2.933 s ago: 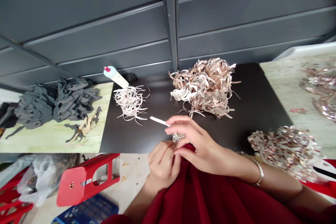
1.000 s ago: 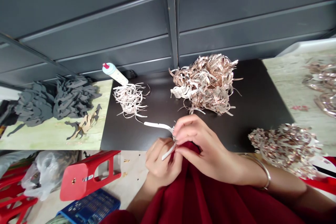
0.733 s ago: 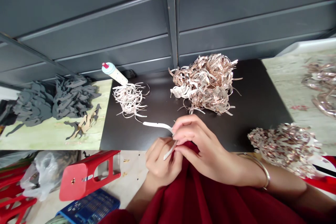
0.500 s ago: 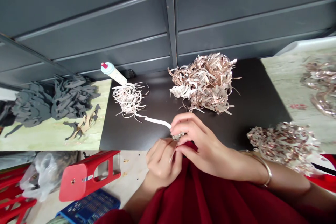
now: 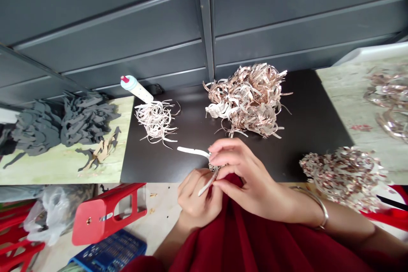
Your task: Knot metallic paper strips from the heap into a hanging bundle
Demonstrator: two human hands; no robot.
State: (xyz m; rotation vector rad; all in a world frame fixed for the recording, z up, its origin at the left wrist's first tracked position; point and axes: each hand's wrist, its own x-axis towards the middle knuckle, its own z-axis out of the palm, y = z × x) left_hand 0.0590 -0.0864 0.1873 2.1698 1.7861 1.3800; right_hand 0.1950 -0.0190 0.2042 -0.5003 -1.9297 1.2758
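My left hand [image 5: 198, 199] is curled into a loose fist at the table's front edge. Close against it, the fingers and thumb of my right hand [image 5: 244, 174] pinch at a pale strip [image 5: 208, 183] that crosses over the left knuckles. A longer white strip [image 5: 193, 151] sticks out to the left from beneath my right fingertips. Between the hands shows a small patterned bit [image 5: 213, 167], mostly covered by fingers. Past the hands, a pile of shiny rose-gold strips with pale backs [image 5: 255, 100] lies on the black board [image 5: 191, 123].
Left of centre lie thin pale strips [image 5: 156, 121] beside a bottle with a red tip [image 5: 137, 88]. Dark grey cut pieces [image 5: 86, 119] are heaped farther left. More shiny pieces [image 5: 344, 174] sit at the right. Below are a red stool [image 5: 92, 221] and a blue crate [image 5: 111, 248].
The pale strip over my left hand has turned to show its broad side, its end farther left. The longer white strip has shifted slightly; both hands stay nearly in place.
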